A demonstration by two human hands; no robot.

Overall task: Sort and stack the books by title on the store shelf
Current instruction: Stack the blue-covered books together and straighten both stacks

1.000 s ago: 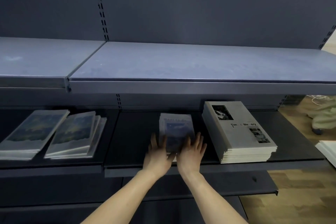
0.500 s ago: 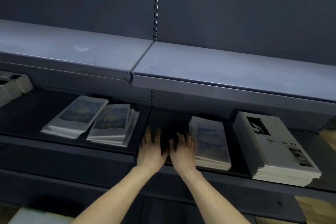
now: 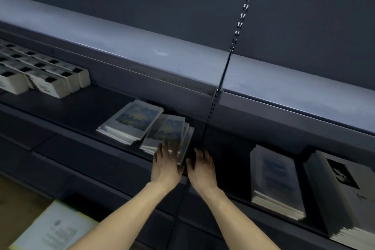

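Note:
On the lower shelf (image 3: 85, 111) lie two stacks of blue-and-yellow covered books: a tidy left stack (image 3: 132, 121) and an uneven, fanned right stack (image 3: 168, 132). My left hand (image 3: 165, 165) is open, its fingers resting on the near edge of the fanned stack. My right hand (image 3: 202, 165) is open just to that stack's right, over the dark shelf, holding nothing. Further right sit a stack of blue-covered books (image 3: 276, 180) and a taller stack of white books with a black photo (image 3: 345, 191).
Rows of white books with black squares (image 3: 40, 73) fill the far left of the lower shelf. A bare grey upper shelf (image 3: 142, 50) overhangs it. A slotted upright (image 3: 229, 57) divides the bays. A white book (image 3: 52, 229) lies low at the bottom left.
My view and both hands have swung left, away from the blue-covered stack. The hands now reach the fanned stack, with the left hand touching it.

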